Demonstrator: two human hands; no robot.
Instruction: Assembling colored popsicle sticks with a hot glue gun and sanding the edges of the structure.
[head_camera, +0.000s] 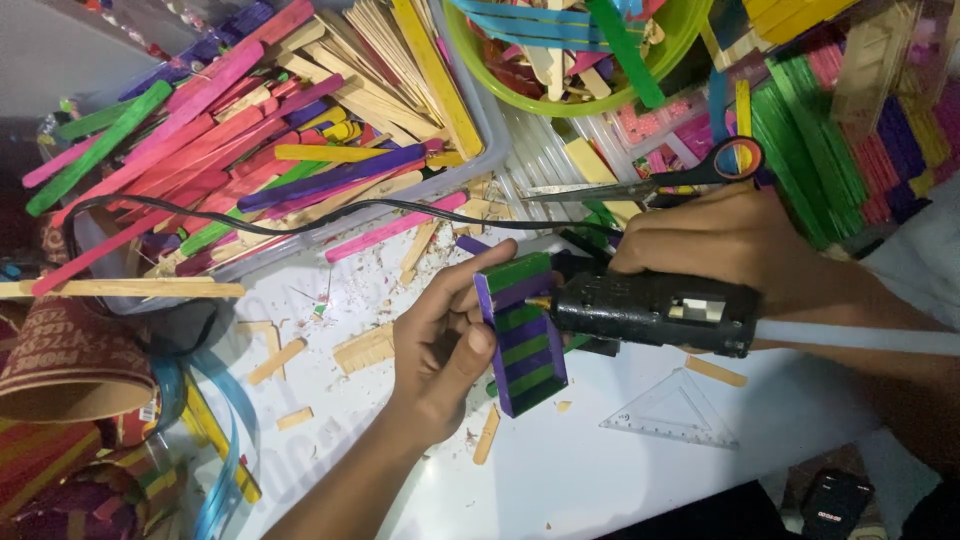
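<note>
L hand (440, 345) comes up from below, fingers curled, pinching a purple-green stick panel (522, 330) upright over the white table (600, 470). R hand (735, 240) wraps tight round a black glue gun (655, 312), tip touching the panel.

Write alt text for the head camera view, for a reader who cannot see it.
A person's left hand holds a small panel of purple and green craft sticks while the right hand presses a black glue gun against its edge. Around them on the white table are a tray of coloured craft sticks, a green bowl, scissors and a clear set square.
</note>
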